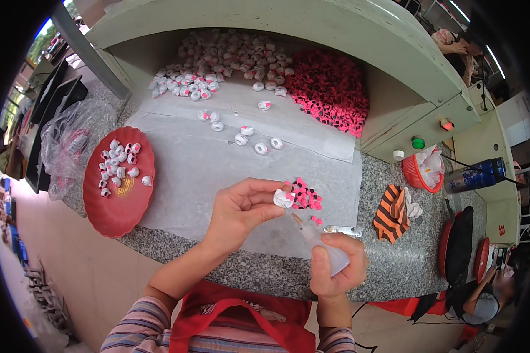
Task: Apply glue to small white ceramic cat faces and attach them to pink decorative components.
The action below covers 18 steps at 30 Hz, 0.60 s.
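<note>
Between the fingertips of my left hand [241, 209] is a small white ring-like piece [284, 198] with a bit of pink on it. My right hand [340, 265] is wrapped round a translucent glue bottle [331, 254], whose narrow brownish nozzle points up toward the white piece, a short gap away. Just beyond my fingers lies a little pile of pink and black bits [305, 195]. A flat metal-looking strip [343, 230] rests on the table by the bottle. Several white pieces [260, 148] lie scattered farther back on the white paper sheet [182, 176].
At left stands a red scalloped dish [103, 209] with white pieces, beside crumpled clear plastic [76, 141]. Under the shelf are heaps of white pieces [235, 53] and pink bits [330, 94]. At right are a striped cloth [391, 213], a red basket [416, 176] and a blue bottle [476, 175].
</note>
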### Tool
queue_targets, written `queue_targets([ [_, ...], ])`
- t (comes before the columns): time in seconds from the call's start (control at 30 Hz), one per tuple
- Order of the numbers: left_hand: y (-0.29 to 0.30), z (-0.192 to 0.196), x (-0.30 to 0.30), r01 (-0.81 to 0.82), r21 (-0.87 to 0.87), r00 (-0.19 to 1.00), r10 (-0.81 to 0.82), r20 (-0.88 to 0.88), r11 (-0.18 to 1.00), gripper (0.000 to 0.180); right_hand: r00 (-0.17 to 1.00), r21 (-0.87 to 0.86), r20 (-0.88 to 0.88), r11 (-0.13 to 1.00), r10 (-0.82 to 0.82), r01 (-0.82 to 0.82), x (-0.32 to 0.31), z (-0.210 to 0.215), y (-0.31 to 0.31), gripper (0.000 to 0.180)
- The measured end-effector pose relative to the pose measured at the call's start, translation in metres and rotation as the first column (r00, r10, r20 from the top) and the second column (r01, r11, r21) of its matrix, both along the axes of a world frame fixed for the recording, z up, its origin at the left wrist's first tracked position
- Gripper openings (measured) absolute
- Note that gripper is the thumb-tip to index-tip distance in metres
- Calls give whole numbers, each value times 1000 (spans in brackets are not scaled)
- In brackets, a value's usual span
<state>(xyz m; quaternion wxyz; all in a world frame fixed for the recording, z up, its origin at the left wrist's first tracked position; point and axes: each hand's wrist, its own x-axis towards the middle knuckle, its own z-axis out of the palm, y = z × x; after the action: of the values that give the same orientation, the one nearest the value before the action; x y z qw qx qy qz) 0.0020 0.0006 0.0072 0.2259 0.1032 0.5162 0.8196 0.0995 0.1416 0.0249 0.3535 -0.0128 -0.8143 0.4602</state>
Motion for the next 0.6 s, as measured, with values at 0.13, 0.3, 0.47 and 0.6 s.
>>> queue_targets([
  [0.13,0,0,1,8,0,1000,-8,-12,1000,33,1000,-36,0,999,-13,13,1,-2,0,20],
  [0.3,0,1,-1,-33,-47,999,32,-20,998,34,992,-126,-50,986,-117,110,-6,0,19,20],
  [0.47,-4,-5,-7,-144,-43,988,142,-58,989,34,863,-787,348,614,366,57,-35,-23,45,12],
  [0.6,-9,-7,-19,-286,-33,956,282,-82,958,34,857,-489,426,871,292,-53,-46,-68,17,13],
])
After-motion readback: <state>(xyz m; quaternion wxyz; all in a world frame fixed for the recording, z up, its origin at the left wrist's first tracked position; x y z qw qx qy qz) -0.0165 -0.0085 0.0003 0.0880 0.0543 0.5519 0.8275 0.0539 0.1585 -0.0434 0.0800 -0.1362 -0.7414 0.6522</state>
